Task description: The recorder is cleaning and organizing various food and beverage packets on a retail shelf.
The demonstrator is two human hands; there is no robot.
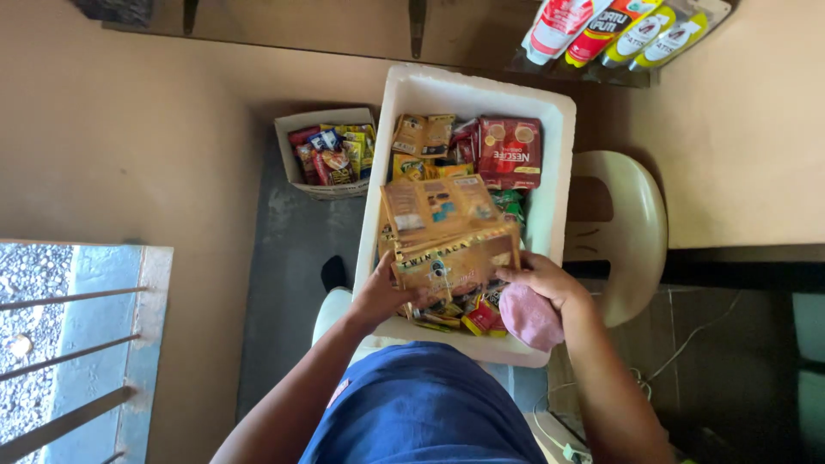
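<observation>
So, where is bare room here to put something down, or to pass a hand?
The white foam box is crowded with sachets; both hands, left and right, hold a golden sachet strip. Bare patches: grey floor between the small cardboard box and the foam box, and the cream chair seat beside the box.

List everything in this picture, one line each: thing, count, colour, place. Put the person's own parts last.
Foam box: one, white, centre, on the person's lap.
Gold sachet strips: a stack, count unclear, gold-brown, held over the box.
Red sachet pack: one, red, far right of the box.
Small loose sachets: several, mixed colours, near end of the box.
Pink cloth: one, pink, under the right hand.
Cardboard box: one, pale, on the floor left of the foam box, full of mixed sachets.
Hanging pouches: four, red, white and yellow, top right.
Plastic chair: one, cream, right of the box.
Window bars: three, grey, bottom left.
Left hand: grips the stack's left edge.
Right hand: grips its right edge.
</observation>
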